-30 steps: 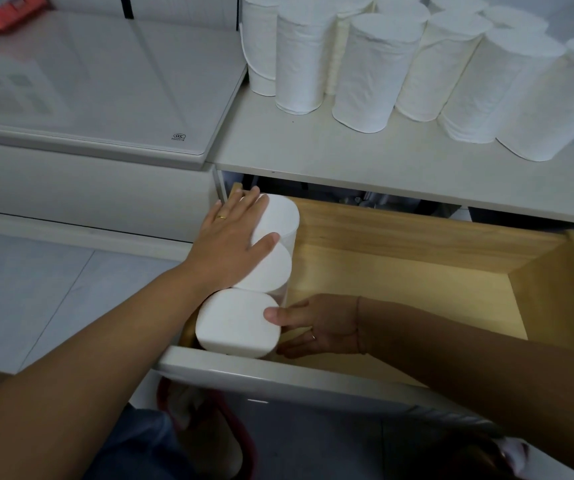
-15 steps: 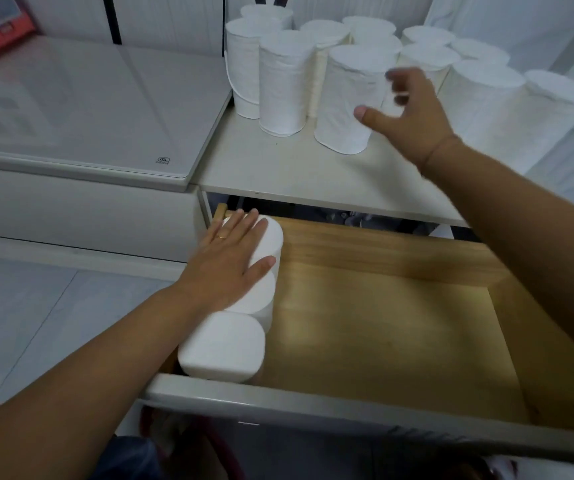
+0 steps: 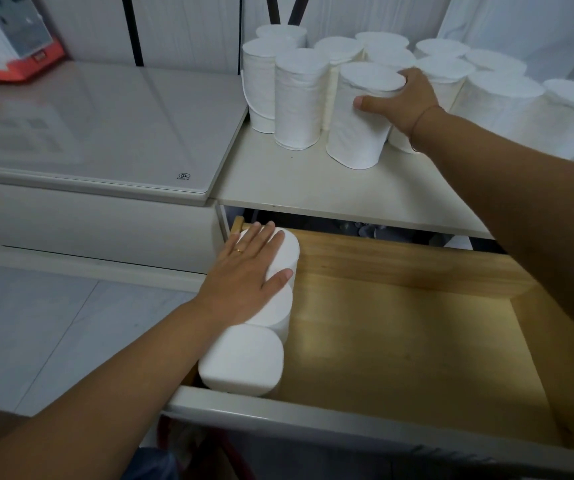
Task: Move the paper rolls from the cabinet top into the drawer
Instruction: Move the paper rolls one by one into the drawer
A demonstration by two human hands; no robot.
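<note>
Several white paper rolls (image 3: 297,98) stand upright on the white cabinet top (image 3: 299,181). My right hand (image 3: 403,98) grips the front roll (image 3: 358,133) near its top, thumb on the near side and fingers behind. Below, the wooden drawer (image 3: 400,341) is pulled out. Three rolls stand in a row along its left wall: the front roll (image 3: 242,362), the middle one (image 3: 273,310) and the back one (image 3: 287,247). My left hand (image 3: 244,278) lies flat with straight fingers on the tops of the middle and back rolls.
A lower white surface with a glass top (image 3: 98,126) adjoins the cabinet on the left, with a red and white box (image 3: 8,43) at its far corner. Most of the drawer floor (image 3: 417,358) to the right of the rolls is bare wood. Tiled floor (image 3: 36,334) lies lower left.
My right hand left the drawer, rose to the cabinet top and took hold of the front roll. My left hand stayed flat on the rolls in the drawer. The view tilted up.
</note>
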